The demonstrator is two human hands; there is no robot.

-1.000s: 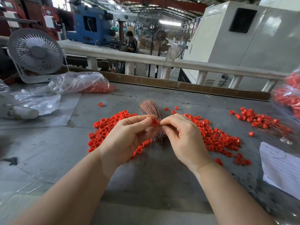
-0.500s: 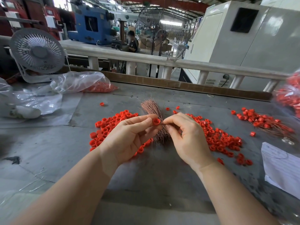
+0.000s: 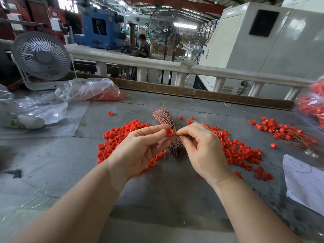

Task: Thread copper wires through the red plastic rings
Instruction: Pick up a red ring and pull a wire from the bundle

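Factory machines and fans stand behind my grey desk (image 3: pixel 52 163). My left hand (image 3: pixel 140 148) pinches one red ring (image 3: pixel 169 132) at its fingertips; my right hand (image 3: pixel 201 146) has thumb and forefinger closed just beside it, on a wire I judge, though it's too fine to see. Below them lies the wire bundle (image 3: pixel 164 120), flanked by loose rings (image 3: pixel 242 151). Threaded rings (image 3: pixel 284 130) sit far right, a small share, so most remains.

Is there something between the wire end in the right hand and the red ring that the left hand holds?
Nothing visible. The left hand pinches the red ring with its opening showing, and the right hand's fingers sit just beside it. The wire itself is too thin to see.
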